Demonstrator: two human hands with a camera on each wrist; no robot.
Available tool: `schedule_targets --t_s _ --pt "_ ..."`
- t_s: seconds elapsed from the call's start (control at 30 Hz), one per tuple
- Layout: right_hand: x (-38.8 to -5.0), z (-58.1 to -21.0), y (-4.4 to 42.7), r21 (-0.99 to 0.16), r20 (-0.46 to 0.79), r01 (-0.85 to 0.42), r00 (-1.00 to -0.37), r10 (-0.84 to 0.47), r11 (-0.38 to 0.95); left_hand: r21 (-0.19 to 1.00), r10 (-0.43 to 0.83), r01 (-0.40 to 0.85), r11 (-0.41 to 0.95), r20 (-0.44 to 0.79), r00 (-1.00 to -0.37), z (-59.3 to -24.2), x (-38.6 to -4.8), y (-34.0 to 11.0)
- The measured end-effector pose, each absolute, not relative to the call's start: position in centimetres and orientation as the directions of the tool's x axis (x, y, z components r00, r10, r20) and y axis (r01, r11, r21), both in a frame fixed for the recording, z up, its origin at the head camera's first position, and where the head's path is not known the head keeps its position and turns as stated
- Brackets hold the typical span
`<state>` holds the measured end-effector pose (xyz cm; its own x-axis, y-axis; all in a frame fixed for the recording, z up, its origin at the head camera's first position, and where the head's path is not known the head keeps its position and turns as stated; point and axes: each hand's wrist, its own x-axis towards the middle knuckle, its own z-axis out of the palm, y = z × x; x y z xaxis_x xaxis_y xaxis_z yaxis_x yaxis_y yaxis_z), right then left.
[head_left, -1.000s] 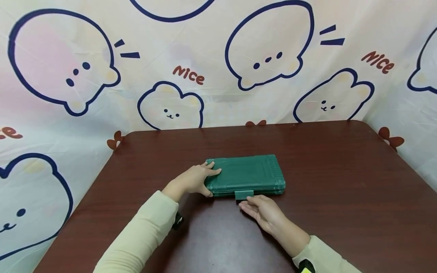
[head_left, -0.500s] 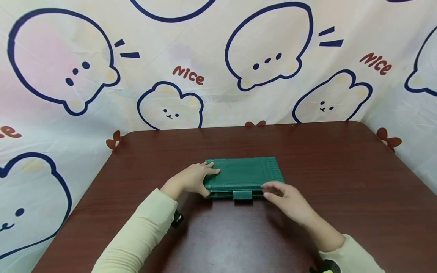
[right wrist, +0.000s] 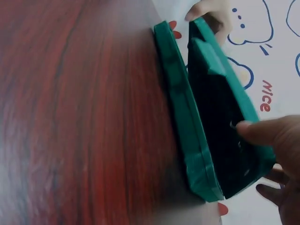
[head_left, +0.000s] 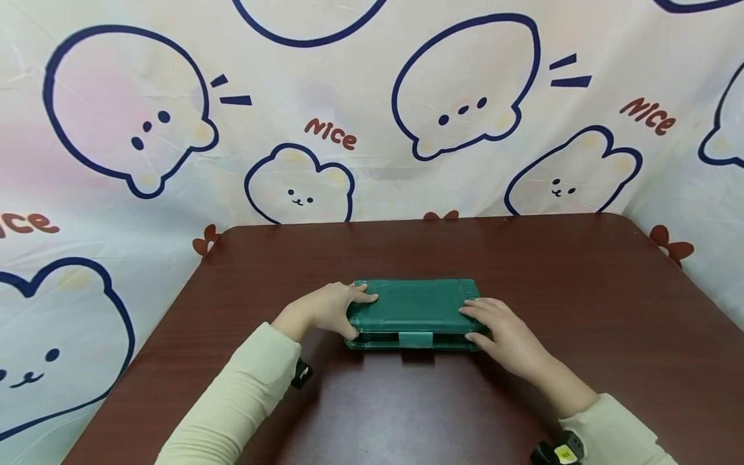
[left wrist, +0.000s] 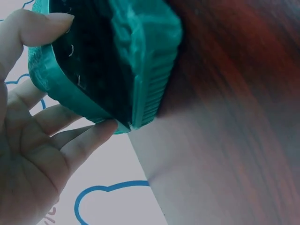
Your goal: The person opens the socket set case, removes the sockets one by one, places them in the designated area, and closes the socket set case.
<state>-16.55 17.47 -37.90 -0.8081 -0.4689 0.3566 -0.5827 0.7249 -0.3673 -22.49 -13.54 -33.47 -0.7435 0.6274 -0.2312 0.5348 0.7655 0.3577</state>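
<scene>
A flat green case [head_left: 413, 307] lies on the dark wooden table, its lid tilted up a little from the base. A dark interior with small pale curved marks shows in the left wrist view. At the lid's left end, my left hand [head_left: 325, 307] holds it, thumb at the front edge and fingers over the top. My right hand [head_left: 508, 336] grips the right end likewise; in the right wrist view its thumb [right wrist: 258, 132] lies on the lid's inner edge. The front latch tab [head_left: 415, 340] hangs from the raised lid. Most of the inside is hidden.
The brown tabletop [head_left: 552, 284] spreads around the case on all sides. Behind and beside it hangs a pale cloth [head_left: 372, 84] with cartoon bears. Dark devices are strapped to both wrists.
My right hand has gone from the front latch to the right end of the case and taken hold there. The lid has risen off the base. My left hand keeps its place.
</scene>
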Motion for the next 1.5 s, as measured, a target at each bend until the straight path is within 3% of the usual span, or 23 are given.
schedule_targets --t_s 0.2,0.43,0.57,0.7,0.87,1.07,1.23,1.5 --pt "-16.6 -37.6 18.0 -0.313 0.415 -0.653 -0.747 -0.520 0.689 0.388 0.634 0.524 0.758 -0.251 -0.731 -32.6 -22.3 -14.0" --pt "-17.1 -36.9 18.3 -0.262 0.588 -0.753 -0.620 -0.519 0.603 0.450 0.638 0.490 0.747 -0.274 -0.720 -31.7 -22.4 -14.8" --pt "-17.6 -36.6 18.3 -0.238 0.631 -0.755 -0.599 -0.494 0.611 0.515 0.634 0.454 0.727 -0.248 -0.732 -32.0 -22.3 -15.6" --pt "-18.3 -36.1 17.9 -0.253 0.648 -0.725 -0.619 -0.444 0.641 0.561 0.596 0.406 0.721 -0.204 -0.777 -32.7 -22.0 -16.5" --pt "-19.4 -35.5 17.3 -0.337 0.625 -0.662 -0.689 -0.367 0.670 0.604 0.534 0.332 0.724 -0.186 -0.825 -34.1 -21.4 -17.8" --pt "-20.4 -35.1 16.7 -0.407 0.603 -0.607 -0.740 -0.298 0.682 0.577 0.530 0.363 0.732 -0.147 -0.836 -35.8 -20.4 -18.0" --pt "-21.0 -34.6 16.7 -0.450 0.578 -0.570 -0.773 -0.262 0.687 0.421 0.528 0.452 0.787 -0.079 -0.846 -36.4 -19.5 -16.2" --pt "-22.1 -33.3 16.8 -0.530 0.480 -0.484 -0.848 -0.225 0.696 0.143 0.489 0.483 0.864 -0.007 -0.872 -37.2 -18.4 -14.7"
